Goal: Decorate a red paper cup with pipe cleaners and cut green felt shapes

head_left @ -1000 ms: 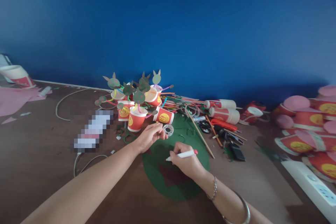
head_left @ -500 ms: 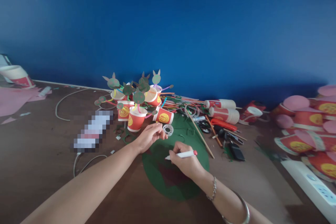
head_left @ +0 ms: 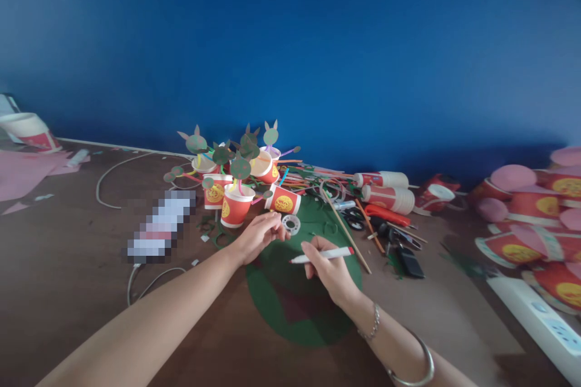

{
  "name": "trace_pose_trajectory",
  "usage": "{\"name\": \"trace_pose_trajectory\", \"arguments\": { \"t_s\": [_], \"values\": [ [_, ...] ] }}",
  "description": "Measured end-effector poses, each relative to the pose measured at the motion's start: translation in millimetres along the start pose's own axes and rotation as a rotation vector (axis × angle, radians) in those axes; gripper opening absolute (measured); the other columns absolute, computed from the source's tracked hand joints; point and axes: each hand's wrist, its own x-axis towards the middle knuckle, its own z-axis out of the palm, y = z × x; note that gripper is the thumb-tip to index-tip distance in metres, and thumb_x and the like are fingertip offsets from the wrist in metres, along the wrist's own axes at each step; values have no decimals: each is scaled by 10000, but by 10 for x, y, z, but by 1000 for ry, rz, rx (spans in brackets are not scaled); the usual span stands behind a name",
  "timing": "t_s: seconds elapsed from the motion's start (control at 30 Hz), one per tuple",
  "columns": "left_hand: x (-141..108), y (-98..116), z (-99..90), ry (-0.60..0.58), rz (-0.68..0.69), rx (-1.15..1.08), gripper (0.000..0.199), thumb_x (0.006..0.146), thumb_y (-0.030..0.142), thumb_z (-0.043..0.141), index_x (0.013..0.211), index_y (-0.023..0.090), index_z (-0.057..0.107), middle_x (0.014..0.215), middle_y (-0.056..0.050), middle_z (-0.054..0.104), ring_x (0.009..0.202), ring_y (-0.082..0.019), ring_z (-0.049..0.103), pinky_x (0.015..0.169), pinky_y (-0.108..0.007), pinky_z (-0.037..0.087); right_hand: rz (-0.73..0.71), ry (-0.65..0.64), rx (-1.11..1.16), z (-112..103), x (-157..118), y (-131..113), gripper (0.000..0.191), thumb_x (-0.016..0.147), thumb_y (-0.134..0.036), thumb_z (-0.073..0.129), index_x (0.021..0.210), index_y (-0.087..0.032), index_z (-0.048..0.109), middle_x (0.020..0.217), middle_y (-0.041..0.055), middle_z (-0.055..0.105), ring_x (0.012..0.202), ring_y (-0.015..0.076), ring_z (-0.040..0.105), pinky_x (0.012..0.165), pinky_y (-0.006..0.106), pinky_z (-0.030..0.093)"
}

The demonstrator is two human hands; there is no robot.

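Observation:
In the fingers of my right hand [head_left: 324,263] is a white marker [head_left: 329,254] with a red end, its tip pointing left over a large green sheet [head_left: 281,323] with a rounded edge. A dark reddish patch [head_left: 297,305] shows on that sheet. My left hand [head_left: 261,234] is closed at the sheet's upper left, fingers curled; anything inside them is hidden. Right beside its fingertips lies a roll of tape [head_left: 291,225]. Just behind stand red paper cups [head_left: 237,204] with green animal-shaped heads [head_left: 240,167] on colored stems; one cup [head_left: 282,199] leans over.
A blurred-out phone [head_left: 161,227] with a cable lies left. Wooden sticks [head_left: 347,233], a red-orange tool [head_left: 385,216] and a black object [head_left: 411,261] lie right. Stacked cups [head_left: 388,198] rest behind them. A power strip [head_left: 535,311] and pink-decorated cups [head_left: 529,205] are far right.
My right hand has moved slightly right and up with the marker, which now tilts a little and sits farther from the middle of the green sheet. My left hand has stayed in place.

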Motion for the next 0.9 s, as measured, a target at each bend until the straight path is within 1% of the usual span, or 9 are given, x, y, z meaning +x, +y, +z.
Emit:
{"name": "trace_pose_trajectory", "arguments": {
  "t_s": [0.07,0.13,0.2,0.27,0.33,0.47,0.6,0.77,0.9],
  "values": [
    [-3,3,2,-3,3,-2,356,801,423,563,570,160,496,571,-11,551,722,-170,593,809,-296,425,10,25,64,-10,11,-11,286,778,-391,544,609,-205,410,382,-61,485,368,77,392,422,196,310],
    [-4,6,5,-9,9,-16,347,804,415,563,576,164,486,568,-9,552,713,-167,591,803,-297,425,-13,37,65,-15,17,-23,245,738,-349,583,628,-203,420,416,-65,490,383,74,389,415,191,295],
    [-3,7,9,-12,17,-26,341,806,409,563,580,168,478,561,-6,551,699,-166,590,796,-300,425,-64,40,10,-17,20,-22,244,730,-335,585,608,-203,420,447,-56,494,411,79,408,422,192,306],
    [-3,9,12,-9,24,-22,344,803,413,566,578,168,479,560,-7,551,693,-166,590,793,-302,424,-92,40,-64,-17,23,-4,283,761,-352,550,569,-206,403,428,-50,479,414,86,423,432,198,328],
    [-4,10,15,-5,19,-11,353,798,423,569,572,167,483,562,-9,554,699,-168,590,790,-296,423,-86,39,-130,-15,32,28,286,780,-341,524,559,-209,400,409,-46,482,406,93,441,436,202,343],
    [-5,9,12,-9,4,-18,351,797,420,569,570,172,466,559,-6,557,707,-164,592,779,-280,420,-76,30,-263,-2,54,80,203,713,-255,555,562,-206,428,449,-39,526,411,94,451,417,197,329],
    [-1,3,5,-11,5,-19,342,801,405,565,572,173,465,557,-5,558,701,-161,590,761,-272,417,-76,57,-379,19,55,73,225,709,-255,527,517,-214,416,434,-24,534,431,111,470,423,206,333],
    [3,-7,2,-18,11,-37,337,812,388,557,574,172,458,556,-4,557,696,-157,588,759,-272,416,-73,59,-413,36,39,33,227,697,-249,523,509,-219,400,434,-24,529,455,124,504,448,214,358],
    [4,-10,1,-18,13,-34,341,818,393,548,574,172,455,556,-4,555,696,-159,588,765,-276,414,-69,52,-417,40,25,18,223,702,-253,529,514,-214,415,441,-27,522,463,125,507,451,214,351]
  ]
}}
